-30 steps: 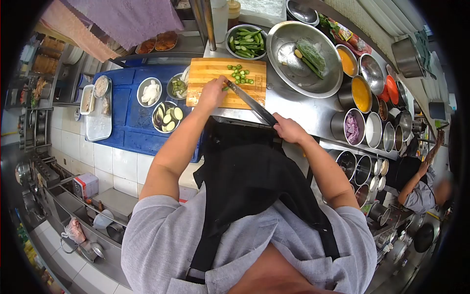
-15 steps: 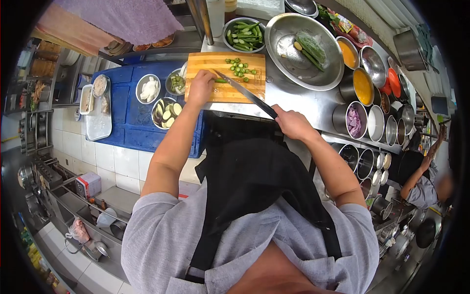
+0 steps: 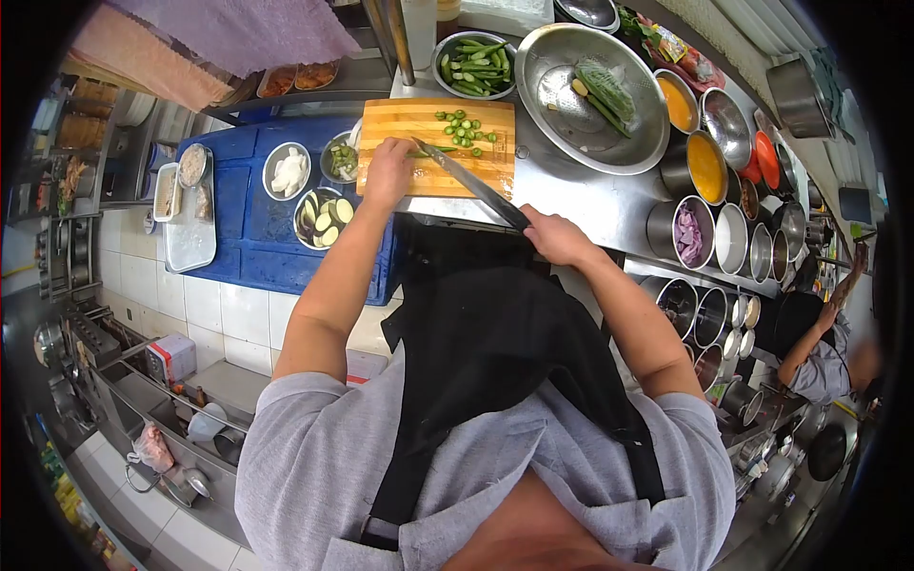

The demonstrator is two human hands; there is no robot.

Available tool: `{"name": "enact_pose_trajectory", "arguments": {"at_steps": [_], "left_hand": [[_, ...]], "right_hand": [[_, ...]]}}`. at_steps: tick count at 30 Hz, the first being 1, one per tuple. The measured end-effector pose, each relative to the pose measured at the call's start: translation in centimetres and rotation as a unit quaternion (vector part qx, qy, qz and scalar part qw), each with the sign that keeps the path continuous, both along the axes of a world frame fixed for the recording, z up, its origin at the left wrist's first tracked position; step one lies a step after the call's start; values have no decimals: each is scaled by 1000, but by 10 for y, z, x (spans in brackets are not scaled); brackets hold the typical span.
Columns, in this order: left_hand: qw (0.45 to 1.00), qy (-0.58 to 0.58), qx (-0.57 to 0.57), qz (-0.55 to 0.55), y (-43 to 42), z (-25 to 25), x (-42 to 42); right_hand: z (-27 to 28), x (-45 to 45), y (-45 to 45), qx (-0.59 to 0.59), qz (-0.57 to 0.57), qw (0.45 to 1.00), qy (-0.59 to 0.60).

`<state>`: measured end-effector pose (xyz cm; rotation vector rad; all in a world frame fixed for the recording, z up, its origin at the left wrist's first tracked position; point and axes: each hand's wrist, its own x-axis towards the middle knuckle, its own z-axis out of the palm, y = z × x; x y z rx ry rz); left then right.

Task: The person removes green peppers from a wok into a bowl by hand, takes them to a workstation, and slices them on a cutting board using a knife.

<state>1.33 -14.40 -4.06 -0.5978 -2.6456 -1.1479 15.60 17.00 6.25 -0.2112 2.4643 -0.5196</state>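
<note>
A wooden cutting board (image 3: 381, 116) lies on the steel counter ahead of me. My left hand (image 3: 388, 171) is closed at the board's left side, pressing down a green okra pod (image 3: 433, 148) that shows only in part. My right hand (image 3: 557, 236) grips the dark handle of a long kitchen knife (image 3: 474, 185). Its blade slants up and left across the board, the tip close to my left fingers and over the pod. Several cut okra pieces (image 3: 464, 128) lie loose on the board's upper right. Behind the board, a metal bowl (image 3: 474, 67) holds whole okra pods.
Left of the board, a blue surface (image 3: 243, 243) carries bowls of white slices (image 3: 288, 174), eggplant slices (image 3: 326, 219) and green trimmings (image 3: 341, 160). A large steel basin (image 3: 545, 105) with leafy greens stands right. Beyond are several pots, one with chopped purple onion (image 3: 687, 233), and another person (image 3: 814, 352).
The knife and my right hand have shifted slightly left, toward my left hand. My left hand stays nearly in place. The view has moved a little.
</note>
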Motion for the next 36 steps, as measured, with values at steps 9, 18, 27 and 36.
{"name": "enact_pose_trajectory", "arguments": {"at_steps": [9, 18, 27, 36], "left_hand": [[999, -4, -41, 2, 10, 36, 3], [991, -36, -92, -93, 27, 34, -32], [989, 101, -74, -82, 150, 147, -114], [898, -196, -295, -262, 392, 76, -76]], "right_hand": [[7, 45, 48, -155, -219, 963, -36], [-8, 75, 62, -184, -256, 948, -34], [-18, 90, 73, -203, -255, 945, -31], [-3, 96, 89, -163, -236, 957, -55]]}}
